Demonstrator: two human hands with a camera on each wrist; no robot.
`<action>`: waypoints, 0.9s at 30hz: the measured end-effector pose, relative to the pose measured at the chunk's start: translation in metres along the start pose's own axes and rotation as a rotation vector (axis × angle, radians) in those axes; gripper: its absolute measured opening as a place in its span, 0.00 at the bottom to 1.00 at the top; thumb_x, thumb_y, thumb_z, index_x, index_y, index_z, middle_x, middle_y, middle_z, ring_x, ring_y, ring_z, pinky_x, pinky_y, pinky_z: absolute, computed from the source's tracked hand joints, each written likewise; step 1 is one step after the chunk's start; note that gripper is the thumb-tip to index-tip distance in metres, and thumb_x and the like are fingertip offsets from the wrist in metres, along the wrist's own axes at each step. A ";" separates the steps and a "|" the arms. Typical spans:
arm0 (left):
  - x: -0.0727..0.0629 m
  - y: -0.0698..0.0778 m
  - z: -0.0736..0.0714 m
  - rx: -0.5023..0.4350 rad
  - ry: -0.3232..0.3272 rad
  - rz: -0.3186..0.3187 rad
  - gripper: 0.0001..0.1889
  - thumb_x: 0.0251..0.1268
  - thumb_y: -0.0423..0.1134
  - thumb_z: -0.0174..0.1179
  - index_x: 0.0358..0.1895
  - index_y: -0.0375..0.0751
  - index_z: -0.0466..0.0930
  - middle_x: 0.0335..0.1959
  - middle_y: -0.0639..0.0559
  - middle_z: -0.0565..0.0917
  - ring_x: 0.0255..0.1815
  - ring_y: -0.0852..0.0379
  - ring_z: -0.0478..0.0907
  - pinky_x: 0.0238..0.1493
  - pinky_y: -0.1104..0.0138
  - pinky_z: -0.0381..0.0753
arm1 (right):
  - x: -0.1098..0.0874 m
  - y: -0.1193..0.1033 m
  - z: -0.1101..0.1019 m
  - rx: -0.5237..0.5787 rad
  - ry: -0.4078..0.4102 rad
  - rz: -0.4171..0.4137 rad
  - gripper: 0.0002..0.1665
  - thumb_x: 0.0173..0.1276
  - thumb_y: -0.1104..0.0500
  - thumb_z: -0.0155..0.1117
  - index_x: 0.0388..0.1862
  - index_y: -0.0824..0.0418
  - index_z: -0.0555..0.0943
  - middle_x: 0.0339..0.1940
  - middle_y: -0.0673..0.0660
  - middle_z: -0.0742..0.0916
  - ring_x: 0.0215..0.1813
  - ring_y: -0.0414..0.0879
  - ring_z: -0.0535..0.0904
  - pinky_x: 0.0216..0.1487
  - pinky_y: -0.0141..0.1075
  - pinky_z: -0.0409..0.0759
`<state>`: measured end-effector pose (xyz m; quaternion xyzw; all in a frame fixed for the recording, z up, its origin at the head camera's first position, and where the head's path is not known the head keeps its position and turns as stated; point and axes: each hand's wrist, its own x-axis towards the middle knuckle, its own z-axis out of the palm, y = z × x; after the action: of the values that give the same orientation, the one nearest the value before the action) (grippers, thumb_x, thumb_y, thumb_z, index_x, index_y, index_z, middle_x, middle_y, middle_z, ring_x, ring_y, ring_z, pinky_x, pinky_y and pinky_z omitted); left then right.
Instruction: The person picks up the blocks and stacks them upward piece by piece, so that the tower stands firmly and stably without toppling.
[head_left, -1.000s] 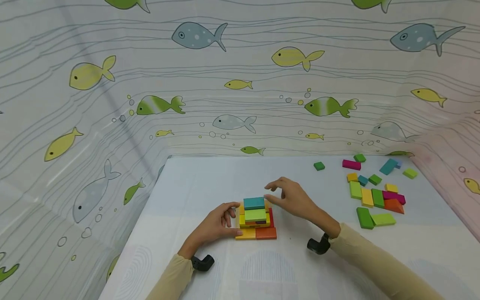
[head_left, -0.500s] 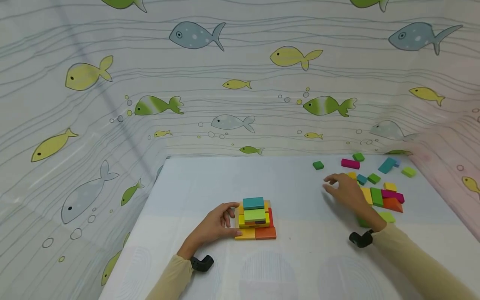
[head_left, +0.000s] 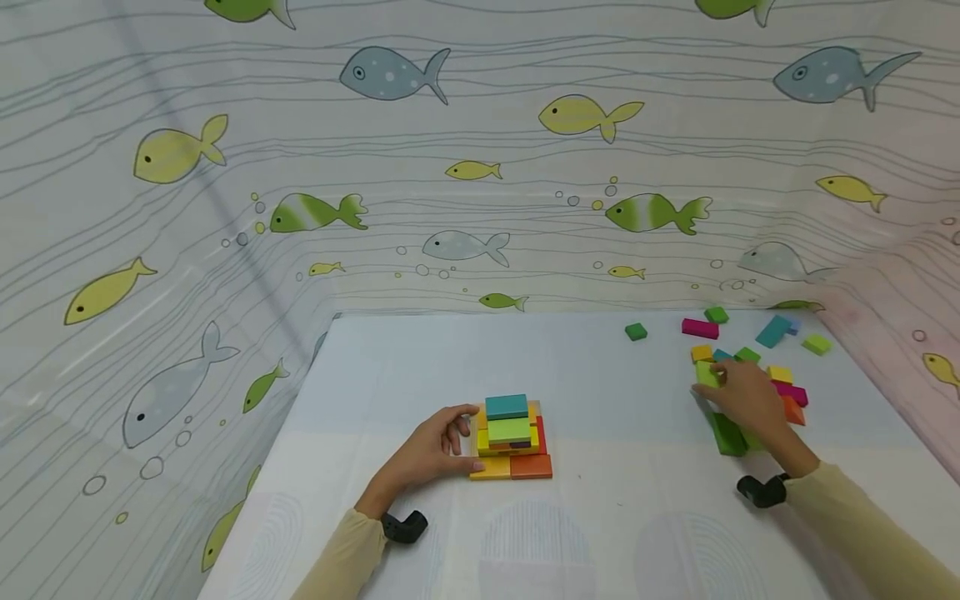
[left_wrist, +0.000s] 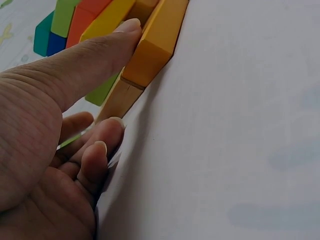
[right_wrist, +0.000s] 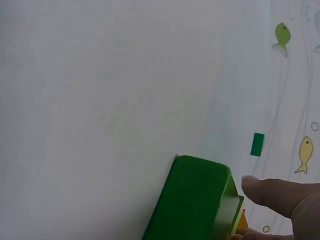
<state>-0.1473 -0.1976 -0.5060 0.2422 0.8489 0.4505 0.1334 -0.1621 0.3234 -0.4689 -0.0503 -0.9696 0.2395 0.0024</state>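
My left hand (head_left: 429, 450) rests at the left side of a low block stack (head_left: 510, 431), built from yellow, orange, red and light green blocks with a teal block (head_left: 507, 407) on top. In the left wrist view, its straight thumb (left_wrist: 95, 57) touches the stack beside an orange block (left_wrist: 152, 50), and the other fingers are loosely bent. My right hand (head_left: 750, 402) reaches over the loose blocks, thumb and fingers apart around a light green block (head_left: 705, 372). A dark green block (right_wrist: 187, 200) lies close to its thumb (right_wrist: 270, 195) in the right wrist view.
Several more loose blocks spread over the table's back right, among them a magenta block (head_left: 700, 328), a teal block (head_left: 772, 332), a small green block (head_left: 636, 332) and an orange block (head_left: 793, 410). A fish-patterned sheet (head_left: 465, 200) rises behind the white table (head_left: 405, 358).
My right hand has moved from beside the stack to the loose blocks on the right, now over the light green one. The left hand and the stack have stayed in place.
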 end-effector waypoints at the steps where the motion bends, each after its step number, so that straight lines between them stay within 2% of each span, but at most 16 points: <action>1: 0.000 0.000 0.000 0.001 0.000 0.000 0.44 0.55 0.52 0.79 0.75 0.51 0.69 0.48 0.54 0.77 0.35 0.56 0.75 0.36 0.67 0.76 | 0.000 0.000 0.001 -0.012 -0.002 0.009 0.38 0.65 0.50 0.76 0.59 0.80 0.77 0.37 0.69 0.83 0.38 0.58 0.73 0.26 0.38 0.75; 3: -0.001 0.001 0.000 0.000 -0.004 0.004 0.44 0.55 0.51 0.79 0.75 0.50 0.68 0.49 0.54 0.77 0.35 0.56 0.75 0.36 0.67 0.76 | 0.001 -0.001 0.002 -0.038 -0.010 0.027 0.38 0.64 0.49 0.76 0.56 0.81 0.78 0.32 0.67 0.82 0.36 0.57 0.73 0.26 0.39 0.74; 6: -0.001 0.001 0.000 0.004 -0.006 0.011 0.44 0.55 0.51 0.79 0.75 0.50 0.68 0.50 0.54 0.77 0.35 0.56 0.75 0.37 0.66 0.76 | 0.004 -0.001 0.003 -0.067 -0.021 0.049 0.39 0.64 0.48 0.75 0.55 0.82 0.78 0.31 0.66 0.82 0.34 0.57 0.74 0.25 0.39 0.74; 10: -0.002 0.002 0.000 0.013 -0.002 0.007 0.44 0.55 0.51 0.79 0.75 0.50 0.68 0.49 0.54 0.76 0.34 0.57 0.75 0.37 0.66 0.76 | 0.005 -0.002 0.004 -0.039 -0.049 0.046 0.38 0.66 0.50 0.74 0.58 0.81 0.77 0.42 0.72 0.84 0.37 0.57 0.75 0.27 0.39 0.76; 13: -0.002 0.003 0.000 0.010 0.001 0.009 0.44 0.55 0.50 0.79 0.75 0.50 0.68 0.49 0.54 0.76 0.34 0.57 0.75 0.37 0.66 0.76 | 0.003 -0.004 0.003 -0.011 -0.072 0.022 0.35 0.66 0.52 0.74 0.59 0.79 0.78 0.48 0.74 0.84 0.38 0.56 0.75 0.27 0.38 0.76; 21: -0.003 0.003 0.000 0.007 0.009 -0.003 0.44 0.55 0.51 0.79 0.75 0.50 0.68 0.49 0.54 0.76 0.34 0.56 0.75 0.36 0.67 0.76 | -0.001 -0.007 -0.004 -0.063 -0.173 0.011 0.36 0.64 0.54 0.76 0.65 0.72 0.76 0.44 0.72 0.85 0.37 0.56 0.78 0.27 0.39 0.78; 27: -0.003 0.003 0.000 -0.004 0.004 -0.017 0.43 0.55 0.52 0.79 0.75 0.53 0.68 0.49 0.54 0.77 0.36 0.55 0.76 0.36 0.67 0.76 | -0.005 -0.007 -0.005 -0.085 -0.175 0.023 0.38 0.62 0.52 0.78 0.60 0.78 0.78 0.45 0.72 0.85 0.39 0.58 0.79 0.28 0.40 0.79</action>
<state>-0.1435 -0.1976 -0.5034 0.2336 0.8504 0.4514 0.1359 -0.1572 0.3194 -0.4609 -0.0402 -0.9748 0.2014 -0.0873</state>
